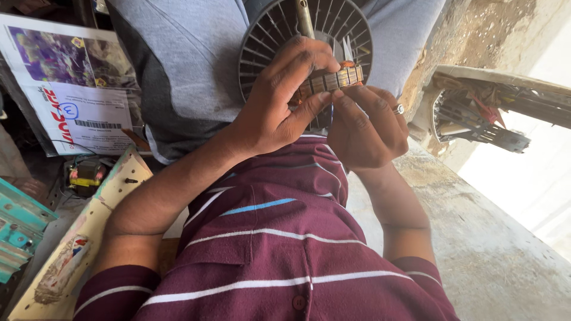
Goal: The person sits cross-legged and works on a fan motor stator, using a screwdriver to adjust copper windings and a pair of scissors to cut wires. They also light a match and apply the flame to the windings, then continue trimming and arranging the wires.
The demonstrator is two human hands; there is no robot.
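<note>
Left hand [279, 104] and right hand [363, 128] grip armature [330, 80].

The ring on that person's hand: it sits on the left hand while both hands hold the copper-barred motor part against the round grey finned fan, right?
Not quite. The head view shows the silver ring on the right hand, not the left hand. The rest holds: both hands hold the copper-barred motor part against the round grey finned fan.

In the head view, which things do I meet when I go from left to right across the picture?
Teal metal part → printed sheet → left hand → right hand → broken housing with wires.
</note>
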